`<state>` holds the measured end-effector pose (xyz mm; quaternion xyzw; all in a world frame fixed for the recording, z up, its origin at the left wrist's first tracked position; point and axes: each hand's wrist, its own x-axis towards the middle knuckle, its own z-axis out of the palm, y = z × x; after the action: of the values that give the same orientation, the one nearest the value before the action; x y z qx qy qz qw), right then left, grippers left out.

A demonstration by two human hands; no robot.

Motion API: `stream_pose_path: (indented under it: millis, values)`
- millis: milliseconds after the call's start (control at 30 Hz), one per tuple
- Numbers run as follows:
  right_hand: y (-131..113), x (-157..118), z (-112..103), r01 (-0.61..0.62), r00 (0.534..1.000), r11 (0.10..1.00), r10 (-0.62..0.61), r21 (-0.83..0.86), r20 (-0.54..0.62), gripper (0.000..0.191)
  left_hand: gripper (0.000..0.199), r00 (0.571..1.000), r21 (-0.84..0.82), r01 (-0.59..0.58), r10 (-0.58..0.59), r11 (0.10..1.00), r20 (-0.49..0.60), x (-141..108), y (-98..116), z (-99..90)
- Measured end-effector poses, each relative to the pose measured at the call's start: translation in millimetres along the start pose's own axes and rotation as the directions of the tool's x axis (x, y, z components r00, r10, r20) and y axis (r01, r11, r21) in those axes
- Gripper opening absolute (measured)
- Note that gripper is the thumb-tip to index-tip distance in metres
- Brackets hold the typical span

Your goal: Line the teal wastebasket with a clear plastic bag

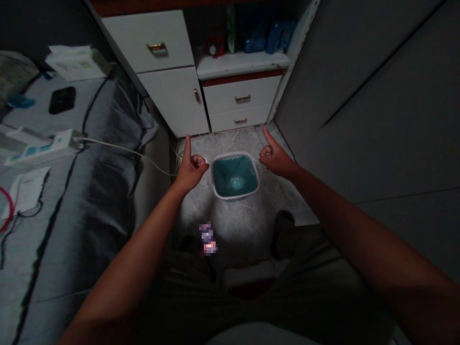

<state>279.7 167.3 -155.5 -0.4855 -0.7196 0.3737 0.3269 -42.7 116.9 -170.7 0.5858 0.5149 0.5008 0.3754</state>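
Note:
A small square bin (pixel 235 197) with a pale rim and a teal inside stands on the grey tiled floor between my hands. My left hand (pixel 192 167) hangs in the air to its left, index finger stretched away from me and the other fingers curled. On the right of the bin, my right hand (pixel 275 155) takes much the same pose, its index finger extended and the rest folded in. Neither hand holds anything, and I cannot tell whether either one touches the rim.
White drawers (pixel 240 101) and a shelf (pixel 244 64) with blue containers stand ahead. At left, a grey-covered bed (pixel 111 143) bears a power strip (pixel 46 148) with a trailing cable. A blurred phone-like thing (pixel 208 238) shows below. A grey panel (pixel 377 96) bounds the right.

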Motion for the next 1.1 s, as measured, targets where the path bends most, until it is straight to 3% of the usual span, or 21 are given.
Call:
stream_pose_path:
  millis: [200,300,367,467,533,633,767,933,1100]
  values:
    - [-12.4,-3.9,0.9,0.024,1.0,1.0,-0.024,-0.004,-0.009,0.1,0.116,0.999,-0.034,-0.042,0.042,0.999,-0.008,-3.3,18.5,-1.3]
    - [-5.5,-5.0,1.4,0.005,0.999,0.999,-0.006,-0.037,-0.032,0.095,0.109,1.0,-0.049,-0.014,0.013,0.999,-0.02,-2.4,15.4,-0.5]
    - [1.6,-4.4,1.4,0.002,0.997,0.997,-0.008,-0.08,-0.077,0.084,0.096,0.999,-0.061,0.026,-0.028,0.998,-0.024,-1.8,10.5,1.2]
    - [9.3,-3.3,2.5,0.002,0.993,0.982,-0.024,-0.189,-0.113,0.05,0.059,0.994,-0.06,0.113,-0.113,0.992,0.0,-3.1,6.6,7.2]
    - [11.7,-4.9,5.7,0.004,0.998,0.958,-0.02,-0.288,-0.052,0.03,0.036,0.99,-0.035,0.139,-0.138,0.99,0.029,-5.9,6.1,12.5]
    - [13.6,-13.9,16.9,0.043,0.984,0.896,0.038,-0.443,0.174,0.017,0.023,0.989,0.057,0.109,-0.114,0.992,0.097,-11.8,2.8,18.0]
    - [18.6,-35.9,41.5,0.128,0.88,0.802,0.179,-0.583,0.44,0.018,0.023,0.947,0.326,0.027,-0.129,0.945,0.296,-19.9,-9.7,17.6]
    - [31.1,-55.5,65.9,0.174,0.808,0.75,0.263,-0.639,0.528,0.027,0.017,0.823,0.564,-0.102,-0.249,0.82,0.511,-28.4,-17.7,18.2]
    - [40.7,-58.2,72.5,0.2,0.768,0.754,0.276,-0.626,0.578,0.03,0.019,0.766,0.648,-0.147,-0.328,0.748,0.553,-32.1,-13.9,21.0]
